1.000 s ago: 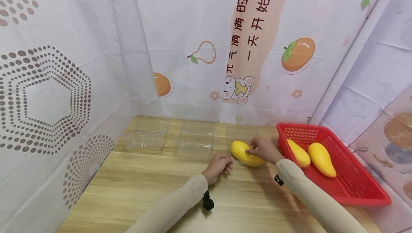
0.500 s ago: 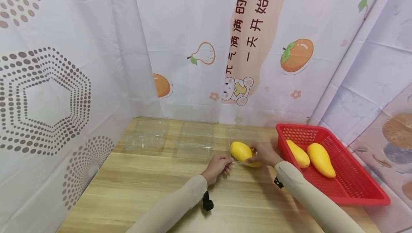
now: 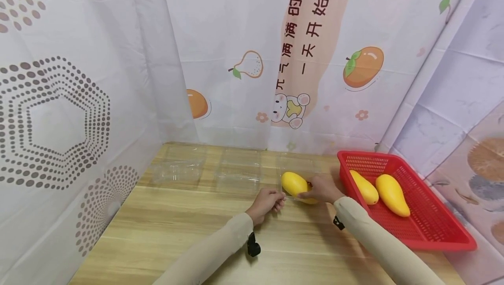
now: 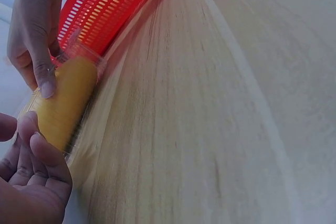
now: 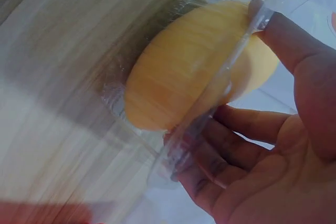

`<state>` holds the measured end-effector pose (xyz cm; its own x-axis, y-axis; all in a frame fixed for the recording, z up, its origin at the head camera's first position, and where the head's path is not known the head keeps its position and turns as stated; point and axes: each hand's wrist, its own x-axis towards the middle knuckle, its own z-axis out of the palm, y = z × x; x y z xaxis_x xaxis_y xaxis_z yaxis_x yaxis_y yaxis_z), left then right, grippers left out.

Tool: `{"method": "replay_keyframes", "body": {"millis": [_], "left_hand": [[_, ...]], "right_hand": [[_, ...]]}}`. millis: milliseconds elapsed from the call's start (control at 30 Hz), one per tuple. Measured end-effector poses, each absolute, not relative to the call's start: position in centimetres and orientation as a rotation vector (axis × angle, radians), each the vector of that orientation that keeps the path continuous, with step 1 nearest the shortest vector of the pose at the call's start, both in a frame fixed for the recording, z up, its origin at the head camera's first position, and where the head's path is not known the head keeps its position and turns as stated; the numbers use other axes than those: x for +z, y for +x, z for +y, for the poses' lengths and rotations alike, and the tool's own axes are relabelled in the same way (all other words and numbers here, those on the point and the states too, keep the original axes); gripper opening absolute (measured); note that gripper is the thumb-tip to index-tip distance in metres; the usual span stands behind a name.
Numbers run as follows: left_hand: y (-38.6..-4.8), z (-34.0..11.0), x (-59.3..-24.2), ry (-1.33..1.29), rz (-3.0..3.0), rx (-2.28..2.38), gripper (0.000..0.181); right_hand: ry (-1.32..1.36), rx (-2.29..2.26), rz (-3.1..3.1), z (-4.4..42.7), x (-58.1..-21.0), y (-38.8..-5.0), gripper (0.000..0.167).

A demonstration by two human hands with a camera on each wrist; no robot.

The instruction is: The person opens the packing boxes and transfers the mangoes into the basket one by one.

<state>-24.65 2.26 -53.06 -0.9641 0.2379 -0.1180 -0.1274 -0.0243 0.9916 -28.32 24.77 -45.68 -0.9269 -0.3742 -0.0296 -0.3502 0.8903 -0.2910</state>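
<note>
A yellow mango [image 3: 293, 183] lies in a clear plastic box [image 5: 131, 135] on the table, just left of the red basket. My right hand [image 3: 322, 189] reaches over the box rim and holds the mango's right end between thumb and fingers; in the right wrist view, the thumb and fingertips press on the mango. At the box's near left corner is my left hand [image 3: 267, 204], fingers curled, seeming to pinch the box edge. The left wrist view shows the left fingertips [image 4: 38, 140] beside the mango's end, where the exact contact is hard to see.
Two more clear plastic boxes stand to the left, a middle one [image 3: 239, 169] and a far left one [image 3: 179, 167]. A red basket [image 3: 442, 215] at the right holds two mangoes [image 3: 393, 195]. Printed curtains [image 3: 236, 22] enclose the wooden table [image 3: 157, 232].
My right hand has shifted from on top of the mango to its right end, and the mango has settled lower in the box. The left hand has stayed at the box corner.
</note>
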Motion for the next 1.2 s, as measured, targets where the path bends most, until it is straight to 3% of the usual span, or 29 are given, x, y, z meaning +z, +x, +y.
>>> {"method": "replay_keyframes", "body": {"millis": [1200], "left_hand": [[-24.9,2.0,-53.3,0.148,1.965,2.087,0.024]], "right_hand": [[-0.607,-0.559,2.997,25.1,-46.6,-29.0,0.051]]}}
